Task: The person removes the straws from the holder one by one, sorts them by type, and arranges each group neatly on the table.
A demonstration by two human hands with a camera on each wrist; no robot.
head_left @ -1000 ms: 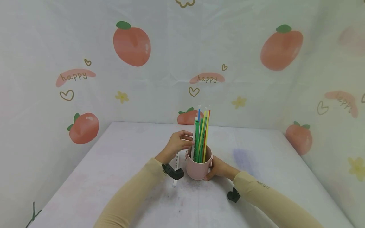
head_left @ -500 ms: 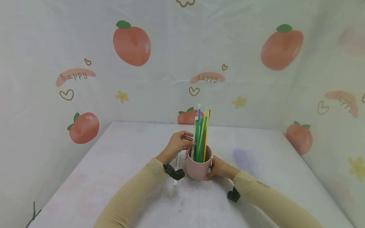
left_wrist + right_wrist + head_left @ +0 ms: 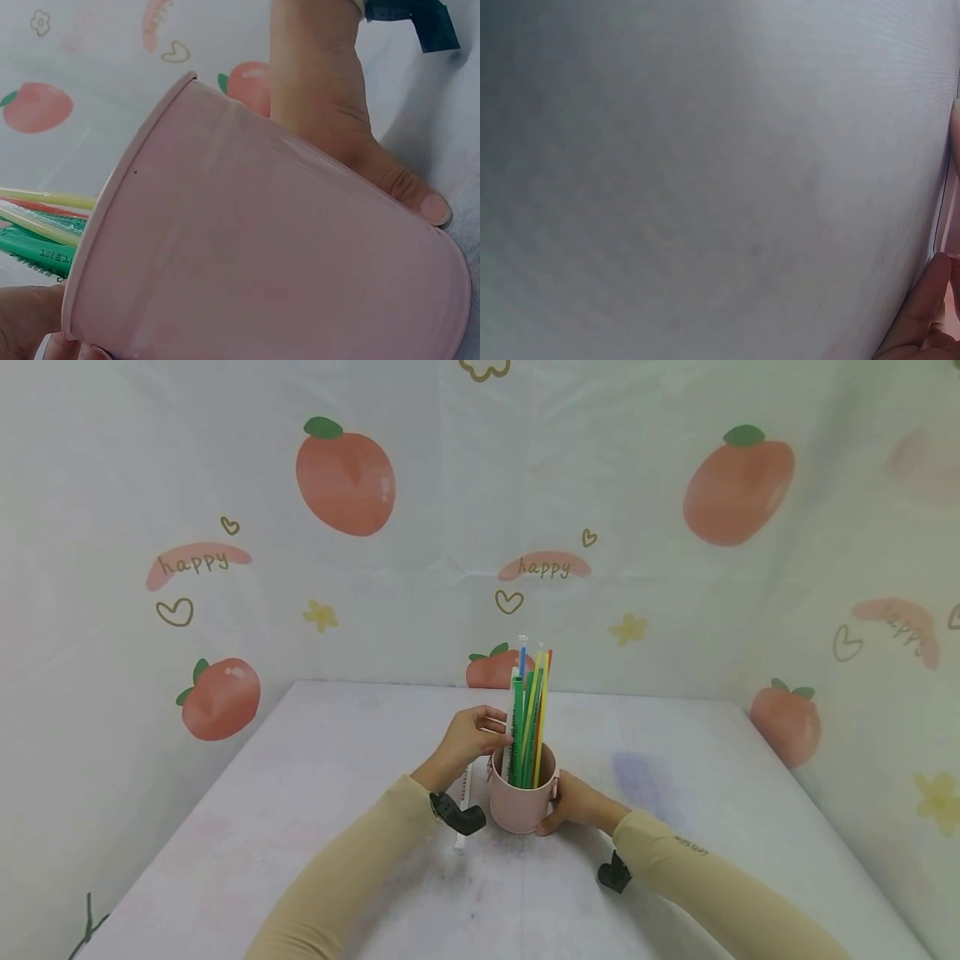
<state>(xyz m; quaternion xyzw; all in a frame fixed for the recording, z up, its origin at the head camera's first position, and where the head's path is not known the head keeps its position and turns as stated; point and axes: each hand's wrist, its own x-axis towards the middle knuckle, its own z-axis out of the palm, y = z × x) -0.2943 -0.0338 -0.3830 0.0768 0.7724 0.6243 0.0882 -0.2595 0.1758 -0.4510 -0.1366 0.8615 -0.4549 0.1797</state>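
A pink cup (image 3: 519, 806) stands upright on the table, with several thin straws (image 3: 532, 718) in clear wrappers rising from it, green, yellow, red and blue. My left hand (image 3: 467, 742) is at the cup's left rim, thumb and fingertips pinching a white straw (image 3: 510, 702) that stands inside. In the left wrist view, the cup (image 3: 270, 240) fills the middle and hides part of that hand's fingers (image 3: 30, 319). My right hand (image 3: 576, 802) grips the cup low on its right side. The right wrist view shows mostly tabletop, with fingers (image 3: 922, 311) at the right edge.
Another white straw (image 3: 462, 810) lies on the table left of the cup, partly under my left wrist. The pale cloth-covered table (image 3: 637, 877) spreads around. A printed curtain (image 3: 450, 485) hangs behind and at the sides.
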